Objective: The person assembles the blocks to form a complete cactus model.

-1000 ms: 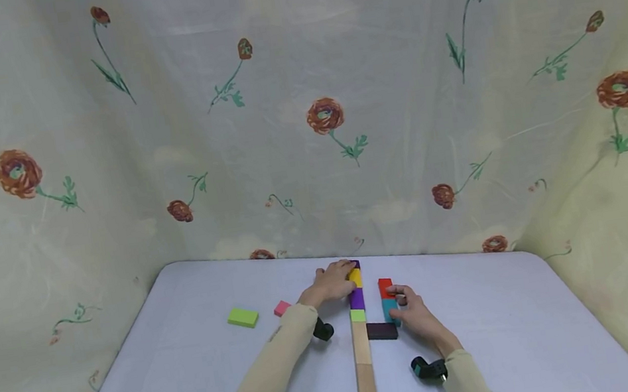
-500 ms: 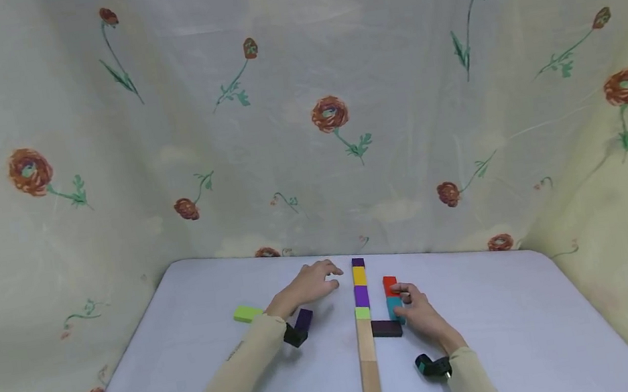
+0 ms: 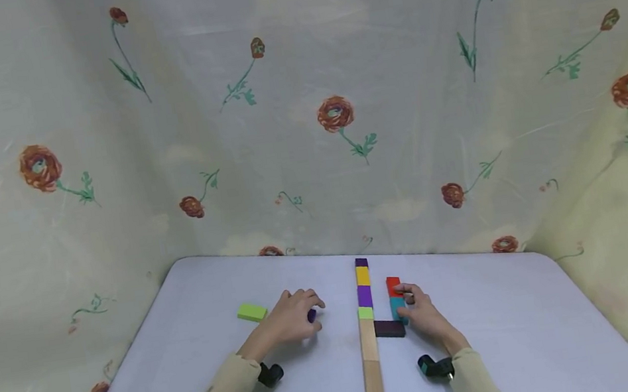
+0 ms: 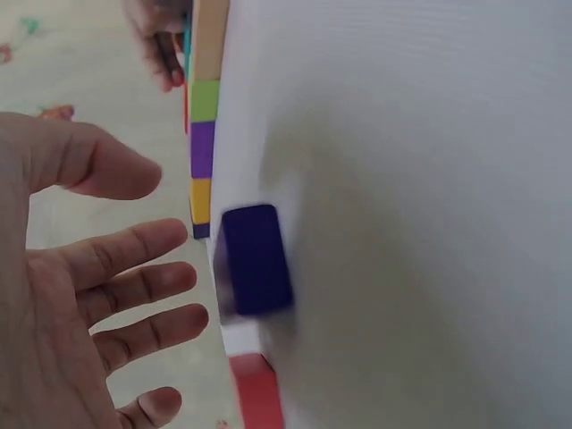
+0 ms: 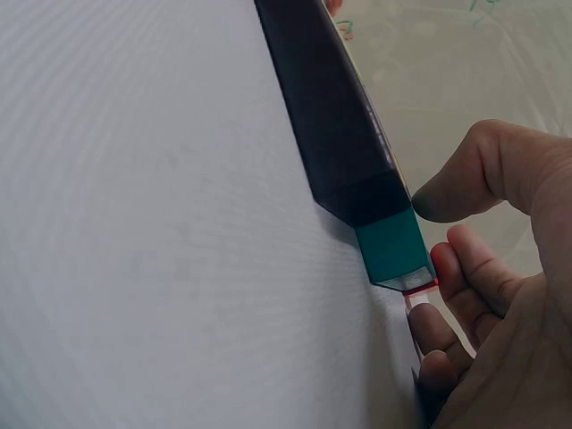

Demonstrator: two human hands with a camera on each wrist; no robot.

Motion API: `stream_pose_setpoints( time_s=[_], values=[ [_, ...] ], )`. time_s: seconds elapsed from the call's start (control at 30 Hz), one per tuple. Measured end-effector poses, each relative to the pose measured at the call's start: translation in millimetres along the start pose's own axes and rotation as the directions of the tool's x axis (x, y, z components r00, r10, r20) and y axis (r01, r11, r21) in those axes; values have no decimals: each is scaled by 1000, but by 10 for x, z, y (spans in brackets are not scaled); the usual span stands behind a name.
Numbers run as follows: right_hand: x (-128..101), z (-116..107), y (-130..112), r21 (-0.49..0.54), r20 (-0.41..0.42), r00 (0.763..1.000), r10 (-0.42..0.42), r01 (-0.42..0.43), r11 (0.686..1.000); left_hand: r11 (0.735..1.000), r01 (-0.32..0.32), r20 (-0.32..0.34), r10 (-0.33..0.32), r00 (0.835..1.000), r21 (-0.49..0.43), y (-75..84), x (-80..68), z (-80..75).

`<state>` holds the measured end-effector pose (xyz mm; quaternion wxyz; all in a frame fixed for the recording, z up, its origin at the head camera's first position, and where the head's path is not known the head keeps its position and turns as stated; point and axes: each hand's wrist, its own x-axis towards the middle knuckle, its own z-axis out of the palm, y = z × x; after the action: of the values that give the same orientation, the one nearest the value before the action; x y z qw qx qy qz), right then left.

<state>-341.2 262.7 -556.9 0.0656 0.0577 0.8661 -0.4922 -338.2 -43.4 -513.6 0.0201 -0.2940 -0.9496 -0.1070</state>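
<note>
Above the left part of the table my left hand (image 3: 289, 320) hovers with its fingers parted and nothing between them. A dark purple block (image 4: 256, 261) lies just beyond its fingertips in the left wrist view, with a pinkish-red block (image 4: 259, 393) past it. My right hand (image 3: 424, 318) stays beside a teal block (image 3: 397, 307) and a red block (image 3: 393, 284) set end to end. Its thumb tip is right at the teal block's near end, its fingers by the red one. A dark brown block (image 3: 389, 328) lies crosswise at the near end of the teal block.
A straight row runs down the table's middle: a purple block (image 3: 361, 262), a yellow block (image 3: 363, 276), a violet block (image 3: 364, 296), a green block (image 3: 365, 312) and two wooden blocks (image 3: 374, 388). Left of my left hand lies a lime block (image 3: 252, 312). Flowered cloth (image 3: 308, 156) hangs behind.
My left hand has left the far end of the row and moved left and nearer, over the dark purple block. The right hand has kept its place by the teal and red blocks.
</note>
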Motion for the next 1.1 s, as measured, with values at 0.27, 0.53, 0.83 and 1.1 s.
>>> stream_pose_setpoints(
  time_s=[0.27, 0.53, 0.83, 1.1],
  values=[
    [-11, -14, -9, -13, -2, 1000, -14, 14, 1000, 999, -24, 16, 23, 1000, 41, -105, -68, -3],
    [-4, 18, 9, 11, -4, 1000, -11, 11, 1000, 988, -44, 102, 29, 994, 148, -155, -76, -2],
    [15, 12, 0, -3, 0, 999, -32, 32, 999, 979, -95, 113, 76, 991, 179, -157, -113, -107],
    [24, 2, -6, -17, -4, 999, -41, 41, 999, 928, 326, -92, -314, 945, 183, 358, -18, 7]
  ],
)
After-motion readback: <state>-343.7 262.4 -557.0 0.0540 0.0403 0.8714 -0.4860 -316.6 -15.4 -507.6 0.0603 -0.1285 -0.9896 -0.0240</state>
